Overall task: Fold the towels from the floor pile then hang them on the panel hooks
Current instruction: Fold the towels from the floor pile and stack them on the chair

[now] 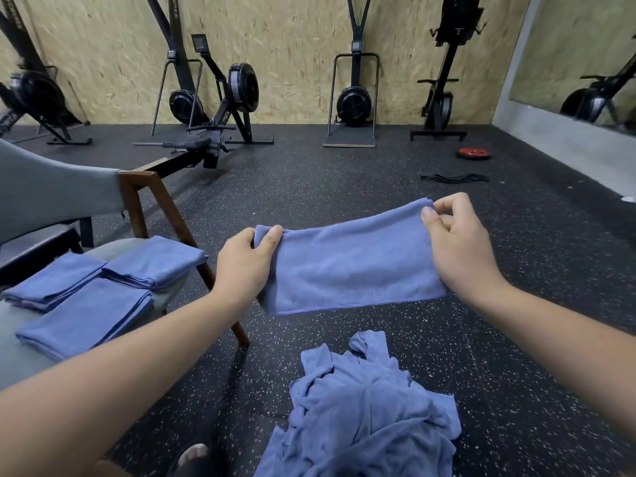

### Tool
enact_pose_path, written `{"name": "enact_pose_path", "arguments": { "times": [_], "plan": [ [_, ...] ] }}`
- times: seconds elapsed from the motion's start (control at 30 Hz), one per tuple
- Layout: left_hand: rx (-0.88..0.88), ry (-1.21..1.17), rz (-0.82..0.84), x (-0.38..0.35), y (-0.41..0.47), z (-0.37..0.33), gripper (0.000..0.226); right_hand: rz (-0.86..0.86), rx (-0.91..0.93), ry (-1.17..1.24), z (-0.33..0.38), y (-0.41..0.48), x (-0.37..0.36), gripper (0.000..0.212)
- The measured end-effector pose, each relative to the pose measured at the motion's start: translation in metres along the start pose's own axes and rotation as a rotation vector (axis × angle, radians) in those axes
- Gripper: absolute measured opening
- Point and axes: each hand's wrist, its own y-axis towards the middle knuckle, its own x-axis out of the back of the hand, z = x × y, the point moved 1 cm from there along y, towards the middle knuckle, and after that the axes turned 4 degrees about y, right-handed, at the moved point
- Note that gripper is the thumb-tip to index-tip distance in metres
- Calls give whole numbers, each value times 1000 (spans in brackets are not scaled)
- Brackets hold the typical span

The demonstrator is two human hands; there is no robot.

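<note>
Towel (351, 263), blue and folded, is held stretched in the air between both hands, its upper corners pinched by the left hand (246, 261) and right hand (454, 242), above the crumpled pile (364, 414) on the floor; three folded towels (103, 290) are stacked on a chair (51, 197).

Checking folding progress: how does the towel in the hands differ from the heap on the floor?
The held towel is stretched smooth into a band, gripped by the left hand and pinched by the right hand; the floor pile is crumpled and untouched. The held towel is up in the air; the floor pile lies on the floor. Both are the same blue cloth.
</note>
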Motion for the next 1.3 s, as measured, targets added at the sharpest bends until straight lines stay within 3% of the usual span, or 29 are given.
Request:
{"name": "enact_pose_path", "arguments": {
  "times": [0.2,0.47,0.6,0.77,0.83,0.9,1.03,1.13,1.2,1.27,1.3],
  "plan": [
    [89,-138,180,-18,-19,-14,62,99,-38,25,3,-13,-18,18],
    [-73,-179,369,-27,-57,-57,36,260,12,86,24,-39,-42,21],
    [-138,-185,376,-25,-67,-71,26,299,23,137,33,-45,-49,19],
    [-181,-98,319,-18,-67,-76,42,387,39,244,43,-52,-48,8],
    [-163,-98,339,-14,-65,-78,46,442,22,323,45,-54,-46,12],
    [-183,-100,358,-9,-63,-78,35,495,15,363,46,-54,-43,22],
    [-313,11,380,1,-57,-77,26,503,85,269,46,-50,-37,26],
    [-385,96,385,9,-56,-82,31,347,322,12,48,-44,-30,16],
    [-397,107,416,13,-56,-85,35,371,425,-133,51,-40,-27,45],
    [-414,123,462,15,-57,-85,38,518,407,-200,51,-35,-26,76],
    [-422,124,491,15,-57,-85,36,597,365,-207,51,-35,-27,82]
  ]
}}
